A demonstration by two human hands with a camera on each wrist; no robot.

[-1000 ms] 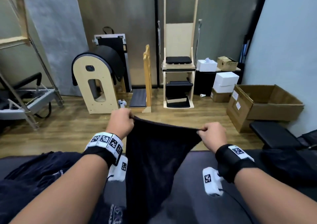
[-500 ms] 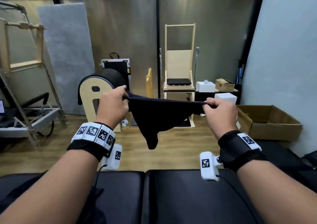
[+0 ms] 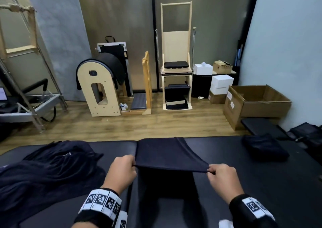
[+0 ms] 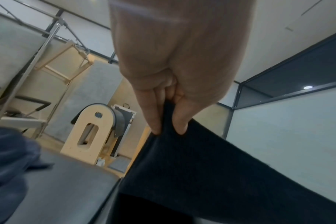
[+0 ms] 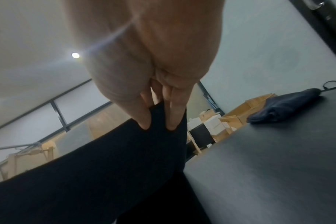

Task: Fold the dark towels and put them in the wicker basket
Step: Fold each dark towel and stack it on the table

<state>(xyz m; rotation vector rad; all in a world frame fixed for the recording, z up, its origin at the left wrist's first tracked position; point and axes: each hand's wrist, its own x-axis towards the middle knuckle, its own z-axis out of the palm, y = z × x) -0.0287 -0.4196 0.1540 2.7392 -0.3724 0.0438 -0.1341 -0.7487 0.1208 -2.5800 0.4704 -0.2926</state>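
A dark towel (image 3: pixel 167 155) stretches between both hands, its far end lying on the black padded table (image 3: pixel 261 184) and its near edge lifted. My left hand (image 3: pixel 122 170) pinches the near left corner; in the left wrist view the fingertips (image 4: pixel 155 128) clamp the towel (image 4: pixel 211 174). My right hand (image 3: pixel 220 175) pinches the near right corner, and in the right wrist view its fingertips (image 5: pixel 144 122) nip the towel (image 5: pixel 105 174). A heap of dark towels (image 3: pixel 43 172) lies on the left of the table. A folded dark towel (image 3: pixel 263 148) sits at the far right. No wicker basket is in view.
Beyond the table's far edge is wooden floor with exercise equipment: a wooden arch barrel (image 3: pixel 99 88), a tall wooden chair (image 3: pixel 176 62) and a metal frame (image 3: pixel 26 88). An open cardboard box (image 3: pixel 256 102) and white boxes (image 3: pixel 220 83) stand at the right wall.
Both hands have come down from chest height and toward me. The towel, hanging in the air before, now lies with its far end on the table.
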